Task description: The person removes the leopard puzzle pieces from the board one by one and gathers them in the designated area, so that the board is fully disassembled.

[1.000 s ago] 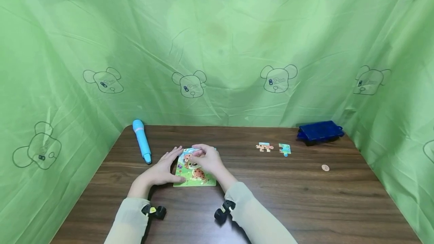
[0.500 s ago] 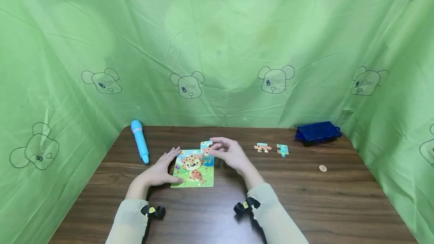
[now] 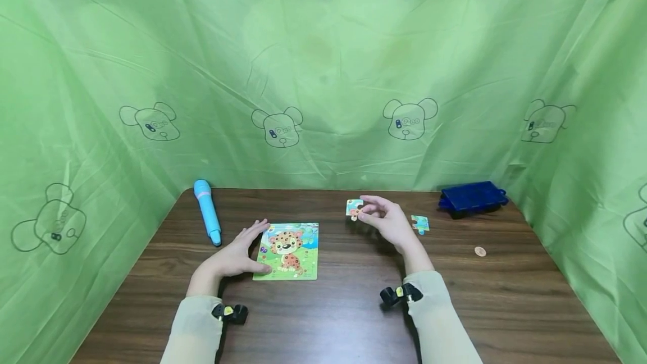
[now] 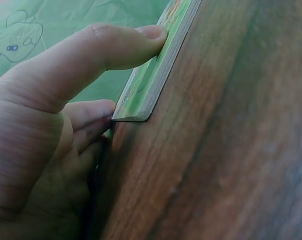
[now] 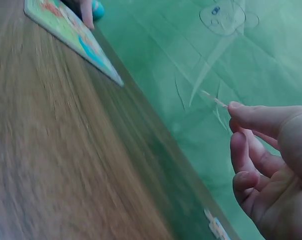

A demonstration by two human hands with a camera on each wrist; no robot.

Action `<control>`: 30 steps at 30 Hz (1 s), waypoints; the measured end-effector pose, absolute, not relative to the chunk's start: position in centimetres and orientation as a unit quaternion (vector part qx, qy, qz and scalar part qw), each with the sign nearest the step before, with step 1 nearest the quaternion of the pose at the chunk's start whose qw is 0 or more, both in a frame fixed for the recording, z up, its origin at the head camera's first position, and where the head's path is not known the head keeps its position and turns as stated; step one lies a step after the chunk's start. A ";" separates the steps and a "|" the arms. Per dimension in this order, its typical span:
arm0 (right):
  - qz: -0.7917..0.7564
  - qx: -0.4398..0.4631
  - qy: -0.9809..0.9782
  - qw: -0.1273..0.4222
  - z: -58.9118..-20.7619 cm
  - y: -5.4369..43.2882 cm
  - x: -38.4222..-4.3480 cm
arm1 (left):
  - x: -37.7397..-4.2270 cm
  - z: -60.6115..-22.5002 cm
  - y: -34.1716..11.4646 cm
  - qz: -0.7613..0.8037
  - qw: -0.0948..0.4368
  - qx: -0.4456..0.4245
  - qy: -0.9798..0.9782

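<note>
While the left hand [image 3: 235, 254] rests at the left side of the board [image 3: 286, 251], the right hand [image 3: 389, 223] pinches a piece [image 3: 352, 206] well to the right of it. The left hand is spread wide, with nothing in its grip: its thumb lies out straight with the tip on the board's near left corner area, and its other fingers reach along the left edge toward the far corner. In the left wrist view the board shows a pale, thick edge and lies flat on the worktop [image 3: 323, 319]. On it is a spotted cub on green grass under blue.

The right hand is closed at thumb and fingertips on the piece, the remaining fingers loosely bent. The piece, blue with a spotted pink part, is held up off the worktop; the right wrist view shows it edge-on. A second piece [image 3: 420, 224], blue and green, lies just to the right of the right hand. Farther right is a round brown disc [image 3: 480, 251], with a dark blue box [image 3: 472, 197] behind it. A light blue microphone [image 3: 208, 212] lies beyond the left hand, near the far left corner. Green cloth [image 3: 323, 44] printed with animal heads hangs behind.
</note>
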State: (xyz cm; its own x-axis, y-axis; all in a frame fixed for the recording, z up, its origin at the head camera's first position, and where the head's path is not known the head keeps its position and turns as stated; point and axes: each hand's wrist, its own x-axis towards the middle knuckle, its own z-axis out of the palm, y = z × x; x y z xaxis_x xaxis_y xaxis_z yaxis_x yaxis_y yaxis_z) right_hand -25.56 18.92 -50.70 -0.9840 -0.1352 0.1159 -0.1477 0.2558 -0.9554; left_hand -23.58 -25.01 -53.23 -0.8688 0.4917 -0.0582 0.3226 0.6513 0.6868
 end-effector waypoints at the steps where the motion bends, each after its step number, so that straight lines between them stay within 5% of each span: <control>1: 0.598 0.089 -0.796 0.005 -50.8 19.2 -25.6 | -23.6 -53.2 -25.0 0.351 0.121 0.225 0.901; 15: 0.560 0.072 -0.825 -0.010 -52.4 19.9 -26.1 | -23.8 -53.3 -24.9 0.344 0.129 0.223 0.903; 30: 0.409 0.099 -0.906 0.039 -52.8 19.8 -26.7 | -23.8 -53.4 -25.0 0.344 0.117 0.232 0.902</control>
